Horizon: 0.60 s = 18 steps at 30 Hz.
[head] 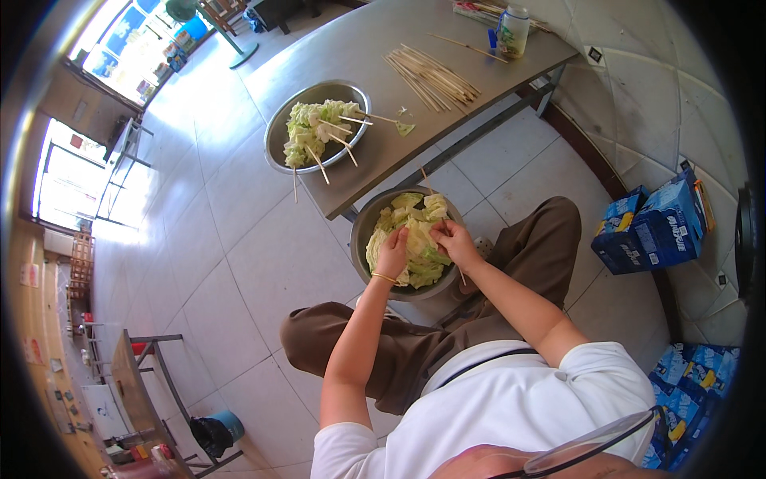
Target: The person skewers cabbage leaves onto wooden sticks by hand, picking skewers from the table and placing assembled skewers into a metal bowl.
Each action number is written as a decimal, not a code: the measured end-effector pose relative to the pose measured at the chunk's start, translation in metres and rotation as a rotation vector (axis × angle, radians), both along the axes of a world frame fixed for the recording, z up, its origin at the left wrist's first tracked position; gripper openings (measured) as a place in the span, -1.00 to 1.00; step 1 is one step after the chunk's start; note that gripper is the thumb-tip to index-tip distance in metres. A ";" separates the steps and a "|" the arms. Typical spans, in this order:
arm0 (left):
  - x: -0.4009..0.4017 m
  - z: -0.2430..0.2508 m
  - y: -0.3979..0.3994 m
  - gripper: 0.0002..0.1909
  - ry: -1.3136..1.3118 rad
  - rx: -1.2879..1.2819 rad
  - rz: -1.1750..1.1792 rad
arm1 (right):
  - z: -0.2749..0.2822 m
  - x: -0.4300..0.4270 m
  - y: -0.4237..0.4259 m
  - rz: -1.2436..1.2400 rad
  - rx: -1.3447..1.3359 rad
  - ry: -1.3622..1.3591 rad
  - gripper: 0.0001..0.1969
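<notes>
Between my legs stands a metal basin filled with pale green cabbage leaves. Over it, my left hand and my right hand pinch opposite sides of a cabbage leaf. A folded cabbage piece sits at the basin's far side, with a thin wooden stick rising beside it. Below my right hand, the end of another stick shows at the rim. Fingertips partly hide the leaf's edges.
On the metal table ahead, a steel bowl holds several cabbage skewers. Bare wooden skewers, cabbage scraps and a clear jar lie farther right. Blue cartons stand by the tiled wall; a bin is lower left.
</notes>
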<state>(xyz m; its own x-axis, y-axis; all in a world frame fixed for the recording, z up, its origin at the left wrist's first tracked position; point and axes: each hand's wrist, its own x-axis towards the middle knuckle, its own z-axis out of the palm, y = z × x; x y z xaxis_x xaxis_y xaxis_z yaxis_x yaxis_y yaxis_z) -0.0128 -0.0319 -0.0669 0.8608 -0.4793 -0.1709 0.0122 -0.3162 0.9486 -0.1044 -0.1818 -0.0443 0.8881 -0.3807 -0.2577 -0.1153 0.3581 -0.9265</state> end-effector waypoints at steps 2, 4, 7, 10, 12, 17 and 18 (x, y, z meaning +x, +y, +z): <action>0.001 0.002 0.001 -0.54 0.031 -0.018 0.000 | 0.003 -0.002 0.001 -0.029 0.031 0.005 -0.89; -0.001 0.010 -0.001 -0.55 0.062 -0.036 -0.004 | 0.005 -0.004 0.000 0.053 -0.002 -0.037 -0.89; -0.006 0.020 -0.005 -0.56 0.070 -0.129 -0.060 | 0.006 -0.003 0.004 0.077 -0.103 -0.038 -0.82; -0.008 0.024 -0.004 -0.58 0.080 -0.119 -0.063 | 0.005 -0.003 0.008 0.096 -0.255 0.036 -0.79; -0.007 0.023 -0.004 -0.58 0.037 -0.121 -0.072 | 0.000 -0.002 0.008 0.089 -0.335 0.022 -0.77; -0.007 0.019 -0.004 -0.58 0.030 -0.098 -0.083 | -0.015 0.000 0.001 0.054 -0.389 0.026 -0.80; -0.006 0.020 -0.003 -0.58 0.039 -0.076 -0.079 | -0.011 0.000 0.000 0.061 -0.282 0.044 -0.81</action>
